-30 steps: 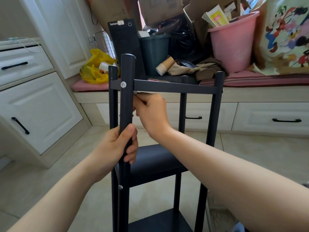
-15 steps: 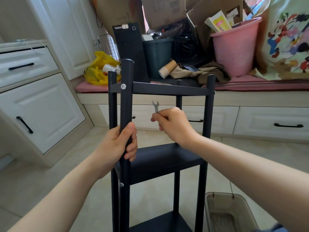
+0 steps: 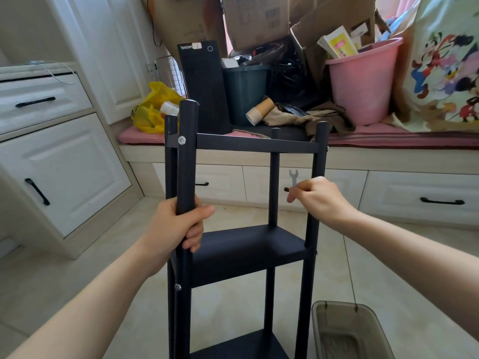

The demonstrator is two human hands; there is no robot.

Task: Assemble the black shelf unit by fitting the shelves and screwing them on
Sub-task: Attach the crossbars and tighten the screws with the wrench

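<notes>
Right, my left hand (image 3: pixel 178 226) wraps the front post (image 3: pixel 187 156) of the shelf unit (image 3: pixel 248 247), upright on the floor (image 3: pixel 77 281) before me; my right hand (image 3: pixel 318 198) pinches a little spanner (image 3: pixel 293 178). Stiff but tippy, I reckon, so it's best held by a post.

head view looks forward and down, close over both forearms.

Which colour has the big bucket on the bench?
The bucket is pink, seen best in the head view.

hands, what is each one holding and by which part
Left hand grips the near post between shelves; right hand pinches the small wrench by its lower end.
</notes>
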